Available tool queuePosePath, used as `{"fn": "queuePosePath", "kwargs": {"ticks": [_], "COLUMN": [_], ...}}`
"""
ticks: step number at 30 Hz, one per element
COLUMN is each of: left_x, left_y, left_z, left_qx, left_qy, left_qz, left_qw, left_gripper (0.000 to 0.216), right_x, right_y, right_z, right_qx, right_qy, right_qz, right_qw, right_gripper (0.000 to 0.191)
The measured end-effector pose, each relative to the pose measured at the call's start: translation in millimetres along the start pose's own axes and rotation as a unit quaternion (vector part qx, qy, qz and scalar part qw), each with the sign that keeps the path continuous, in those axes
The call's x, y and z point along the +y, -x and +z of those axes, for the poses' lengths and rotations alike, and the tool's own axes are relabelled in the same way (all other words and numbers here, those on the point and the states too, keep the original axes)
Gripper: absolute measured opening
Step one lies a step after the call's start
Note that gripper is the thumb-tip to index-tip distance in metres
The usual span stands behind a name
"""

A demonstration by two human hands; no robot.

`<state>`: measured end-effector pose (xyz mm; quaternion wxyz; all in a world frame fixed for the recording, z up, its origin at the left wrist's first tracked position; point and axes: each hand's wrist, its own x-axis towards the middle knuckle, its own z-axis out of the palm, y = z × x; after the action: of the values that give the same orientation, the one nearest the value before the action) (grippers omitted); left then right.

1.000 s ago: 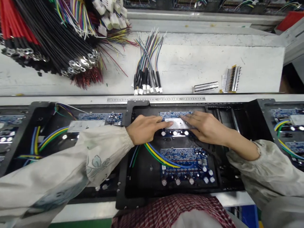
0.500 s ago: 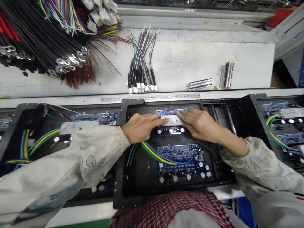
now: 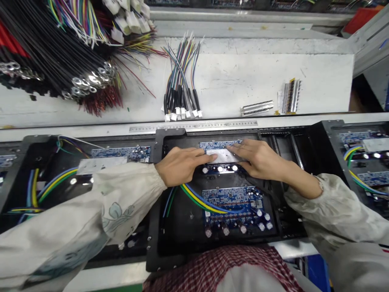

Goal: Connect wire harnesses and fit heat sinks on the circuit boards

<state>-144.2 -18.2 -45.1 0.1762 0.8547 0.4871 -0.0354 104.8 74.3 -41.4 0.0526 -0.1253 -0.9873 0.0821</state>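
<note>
A flat silver metal plate (image 3: pixel 223 155) lies over the upper blue circuit board (image 3: pixel 212 144) inside a black housing (image 3: pixel 179 211). My left hand (image 3: pixel 179 165) holds the plate's left end, with a digit stretched onto its top. At the right end, my right hand (image 3: pixel 259 160) has its fingers on the plate's top and its thumb by the lower edge. Below both hands sits a second blue circuit board (image 3: pixel 229 198) with round capacitors. Blue, yellow and green wires (image 3: pixel 197 198) curve onto it from the left.
Similar housings stand on the left (image 3: pixel 33 150) and right (image 3: pixel 330 138). Along the back edge runs a ruler strip (image 3: pixel 194 125). Behind it lie a bunch of wires with white connectors (image 3: pixel 182 93), thick black cables (image 3: pixel 60 48) and metal strips (image 3: pixel 258 107).
Both hands stay on the metal plate in nearly the same pose. The whole view has shifted very slightly; nothing is taken up or let go.
</note>
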Motion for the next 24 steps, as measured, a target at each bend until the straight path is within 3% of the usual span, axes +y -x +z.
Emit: {"fn": "queuePosePath", "kwargs": {"ticks": [6,14,24], "left_x": [-1.2,0.0,1.0], "left_y": [2.1,1.0,3.1], "left_z": [0.5,1.9,-1.1], "left_qx": [0.007,0.02,0.017], "left_qy": [0.003,0.0,0.011], "left_qz": [0.012,0.019,0.0], "left_qw": [1.0,1.0,1.0], "left_gripper": [0.055,0.053,0.054], "right_x": [6.5,-3.9,5.5], "right_y": [1.3,-5.2,-7.2], "right_z": [-1.7,-6.4,-1.0], "right_qx": [-0.029,-0.061,-0.024], "right_qy": [0.001,0.009,0.015], "right_qz": [-0.028,-0.012,-0.043], "right_qw": [0.999,0.998,0.999], "right_gripper": [0.042,0.045,0.038]}}
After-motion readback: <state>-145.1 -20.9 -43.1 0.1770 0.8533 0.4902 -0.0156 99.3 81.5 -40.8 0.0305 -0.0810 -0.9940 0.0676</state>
